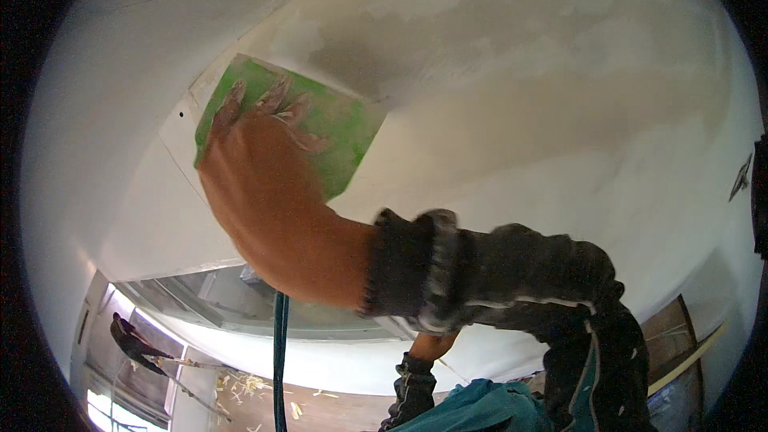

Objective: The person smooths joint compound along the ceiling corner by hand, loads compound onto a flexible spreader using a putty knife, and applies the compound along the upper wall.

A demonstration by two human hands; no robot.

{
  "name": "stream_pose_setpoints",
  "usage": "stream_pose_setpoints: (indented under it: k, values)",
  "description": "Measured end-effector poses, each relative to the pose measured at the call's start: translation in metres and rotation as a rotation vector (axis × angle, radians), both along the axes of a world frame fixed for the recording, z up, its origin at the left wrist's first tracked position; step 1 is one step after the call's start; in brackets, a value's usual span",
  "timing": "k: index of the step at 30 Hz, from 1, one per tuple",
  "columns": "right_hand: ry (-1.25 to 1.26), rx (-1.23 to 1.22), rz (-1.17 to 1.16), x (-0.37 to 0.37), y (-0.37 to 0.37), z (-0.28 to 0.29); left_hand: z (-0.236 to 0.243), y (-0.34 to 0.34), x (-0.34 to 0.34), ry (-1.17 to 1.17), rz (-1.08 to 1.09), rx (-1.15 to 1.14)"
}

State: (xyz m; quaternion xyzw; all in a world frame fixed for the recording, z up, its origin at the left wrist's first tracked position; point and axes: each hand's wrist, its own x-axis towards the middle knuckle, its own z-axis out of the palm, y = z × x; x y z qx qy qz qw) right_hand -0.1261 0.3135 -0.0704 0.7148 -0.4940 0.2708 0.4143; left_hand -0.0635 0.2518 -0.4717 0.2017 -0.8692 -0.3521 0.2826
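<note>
My right hand presses a green, dusty sheet of sandpaper flat against the pale plastered wall. The fingers lie bent across its face, and their tips are whitened with dust. From the lower right my dark sleeve crosses the picture to this hand. Lower down, only the wrist part of my left hand shows below the right sleeve; its fingers are hidden behind that sleeve. Blotchy beige and white patches of filler cover the wall to the right of the sheet.
Left of the sheet, a wall corner and a panel seam run past a small dark hole. A dark teal cord hangs below. Pale scraps lie on the brown floor near a window. A wooden board leans at lower right.
</note>
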Motion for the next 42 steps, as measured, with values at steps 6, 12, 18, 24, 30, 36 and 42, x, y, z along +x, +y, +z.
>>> stream_pose_setpoints:
  k: [6,12,18,24,30,36,42]
  values:
    - [-0.113,-0.298,-0.310,-0.049,0.009,-0.020,0.032,0.006,-0.007,0.068,-0.047,-0.001]
    - [0.227,-0.476,-0.409,-0.120,-0.008,-0.015,0.049,0.014,-0.008,0.045,-0.034,0.165]
    - [0.281,-0.597,-0.499,-0.148,-0.009,0.001,0.048,0.016,-0.015,0.119,-0.077,0.190]
    - [0.258,-0.625,-0.465,-0.164,-0.002,0.013,0.061,0.018,-0.022,0.072,-0.103,0.158]
    - [0.224,-0.640,-0.491,-0.168,-0.006,0.012,0.059,0.016,-0.030,0.074,-0.117,0.202]
    - [0.186,-0.616,-0.576,-0.149,-0.024,-0.002,0.044,-0.003,-0.029,0.034,-0.150,0.221]
    - [0.261,-0.245,-0.445,-0.115,0.014,-0.043,0.042,-0.010,-0.036,-0.065,-0.135,0.096]
